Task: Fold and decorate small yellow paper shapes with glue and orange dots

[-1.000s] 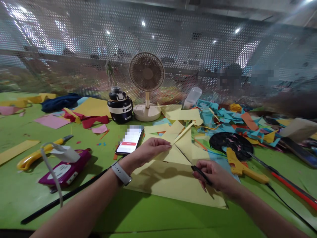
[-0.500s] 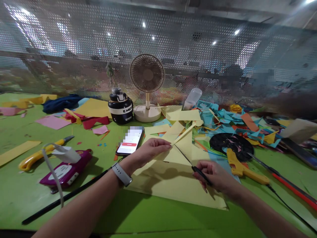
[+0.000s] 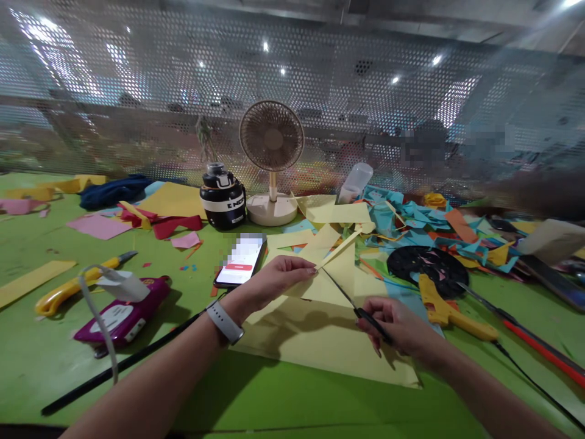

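Observation:
My left hand [image 3: 287,274] pinches the lower end of a narrow folded yellow paper strip [image 3: 340,249] between thumb and fingertips. My right hand [image 3: 388,320] is closed around black-handled scissors [image 3: 365,317], seen nearly edge-on. Their thin metal blades point up and left, and the tip is at the strip's end close to my left fingertips. I cannot tell whether the blades are apart. Both hands are above a large pale yellow paper sheet [image 3: 320,347], with more yellow pieces behind it.
A phone [image 3: 240,259], a black bottle [image 3: 223,198] and a fan [image 3: 272,210] stand behind my left hand. To the left lie a purple power strip [image 3: 123,314] and a yellow-handled cutter [image 3: 77,283]. A yellow glue gun [image 3: 457,317], a black disc [image 3: 427,268] and blue scraps [image 3: 406,213] lie right.

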`<act>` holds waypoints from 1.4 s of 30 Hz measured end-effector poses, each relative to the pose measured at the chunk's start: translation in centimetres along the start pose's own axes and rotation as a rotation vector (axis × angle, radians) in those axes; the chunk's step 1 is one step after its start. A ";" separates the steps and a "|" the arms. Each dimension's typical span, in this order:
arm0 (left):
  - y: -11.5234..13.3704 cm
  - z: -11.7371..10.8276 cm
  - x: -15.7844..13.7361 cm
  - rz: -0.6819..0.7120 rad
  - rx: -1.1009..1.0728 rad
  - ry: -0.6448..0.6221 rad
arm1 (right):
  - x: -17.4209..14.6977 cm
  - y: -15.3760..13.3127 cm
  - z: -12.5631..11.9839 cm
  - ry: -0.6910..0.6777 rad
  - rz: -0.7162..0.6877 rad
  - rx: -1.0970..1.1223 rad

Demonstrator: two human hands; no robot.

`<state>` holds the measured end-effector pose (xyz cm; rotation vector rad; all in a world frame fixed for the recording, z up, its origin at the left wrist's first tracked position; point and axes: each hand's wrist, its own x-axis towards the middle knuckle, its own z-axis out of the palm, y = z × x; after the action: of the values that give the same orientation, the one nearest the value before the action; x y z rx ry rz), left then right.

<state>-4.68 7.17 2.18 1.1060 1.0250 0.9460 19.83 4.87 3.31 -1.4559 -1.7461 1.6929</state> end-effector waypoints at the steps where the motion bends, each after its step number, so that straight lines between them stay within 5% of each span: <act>1: 0.0 0.0 0.0 0.000 -0.004 0.002 | 0.0 0.0 0.0 0.002 -0.001 0.004; 42: -0.2 -0.2 0.0 0.013 -0.019 -0.019 | 0.2 0.4 0.1 0.014 -0.016 0.014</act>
<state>-4.83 7.19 1.95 1.1055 0.9929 0.9522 19.85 4.91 2.81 -1.4406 -1.7306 1.6790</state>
